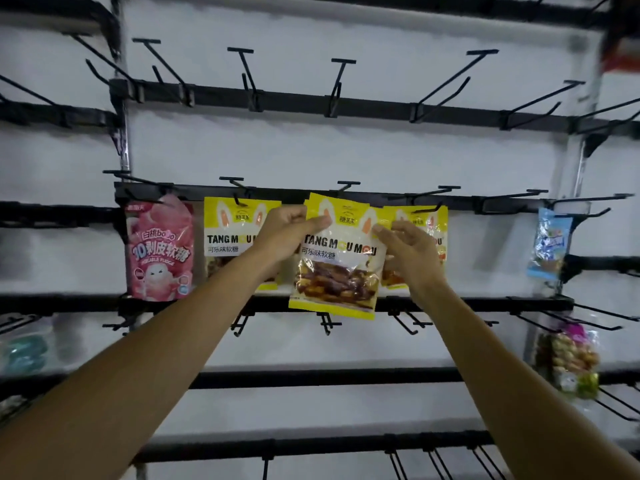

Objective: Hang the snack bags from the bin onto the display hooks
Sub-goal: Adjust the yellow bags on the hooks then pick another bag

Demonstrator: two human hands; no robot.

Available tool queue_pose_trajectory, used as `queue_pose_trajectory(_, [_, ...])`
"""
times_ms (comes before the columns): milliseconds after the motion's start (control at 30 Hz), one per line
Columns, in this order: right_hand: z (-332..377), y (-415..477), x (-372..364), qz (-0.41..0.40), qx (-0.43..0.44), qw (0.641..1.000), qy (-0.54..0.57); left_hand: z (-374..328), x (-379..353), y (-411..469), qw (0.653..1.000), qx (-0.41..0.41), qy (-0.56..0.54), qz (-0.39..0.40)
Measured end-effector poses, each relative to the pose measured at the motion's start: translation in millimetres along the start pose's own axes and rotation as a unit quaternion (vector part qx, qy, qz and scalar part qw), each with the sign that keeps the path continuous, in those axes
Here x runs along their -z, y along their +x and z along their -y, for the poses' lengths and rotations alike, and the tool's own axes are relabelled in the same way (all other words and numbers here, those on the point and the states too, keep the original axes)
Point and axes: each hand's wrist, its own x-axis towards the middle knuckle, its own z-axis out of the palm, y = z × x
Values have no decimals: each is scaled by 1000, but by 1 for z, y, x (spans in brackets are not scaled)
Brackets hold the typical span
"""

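My left hand [289,233] grips the upper left edge of a yellow snack bag [337,261], held just below a black hook [348,186] on the middle rail. At the bag's right edge my right hand [407,249] has its fingers loosely spread, with the fingertips touching the bag. A matching yellow bag [232,230] hangs on the hook to the left. Another yellow bag [427,223] hangs to the right, partly hidden by my right hand. A pink bag [159,251] hangs at the far left of that rail. The bin is out of view.
Black rails with several bare hooks [341,84] run across the white back wall above and below. A blue bag [550,244] and a mixed candy bag [571,362] hang on the right-hand panel. Blurred packages sit low at the left edge.
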Motion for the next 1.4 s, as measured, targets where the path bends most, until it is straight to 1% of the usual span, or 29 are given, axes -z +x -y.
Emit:
queue_pose_trajectory(33, [6,10,1,-7,7,1000,12,-1,-2,4,1000,1,-1,7])
queue_pose_trajectory(200, [16,43,-1,-11,34,999,-3,-4,-6,23,1000,15,-10,10])
queue_pose_trajectory(300, [3,57,-2,-8,25,1000,-10,0,-6,33,1000,11,-7,-25])
queue_pose_trajectory(400, [-14,66,-4,-10,19,1000,-19,9,-8,38,999,-12,23,-42])
queue_pose_trajectory(533, [-20,71,-11,-8,31,999,-16,17,-7,41,996,-34,45,-69])
queue_pose_trajectory(633, [-22,80,-13,0,46,998,-42,20,-5,46,992,-74,74,-73])
queue_pose_trajectory(733, [-27,90,-13,17,58,997,-55,23,-4,53,989,-86,95,-78])
queue_pose_trajectory(933, [-26,84,-8,22,82,995,-46,30,-16,46,988,-103,71,-90])
queue_pose_trajectory(1033, [-29,79,-10,24,85,995,-47,30,-19,41,984,-121,77,-106])
queue_pose_trajectory(1133, [-28,77,-7,29,79,996,-33,27,-14,40,982,-121,88,-114])
queue_pose_trajectory(1267, [-29,76,-4,36,78,996,-22,27,-17,35,975,-150,101,-131])
queue_pose_trajectory(1400, [-11,69,-5,43,65,997,-17,23,-20,36,975,-135,105,-140])
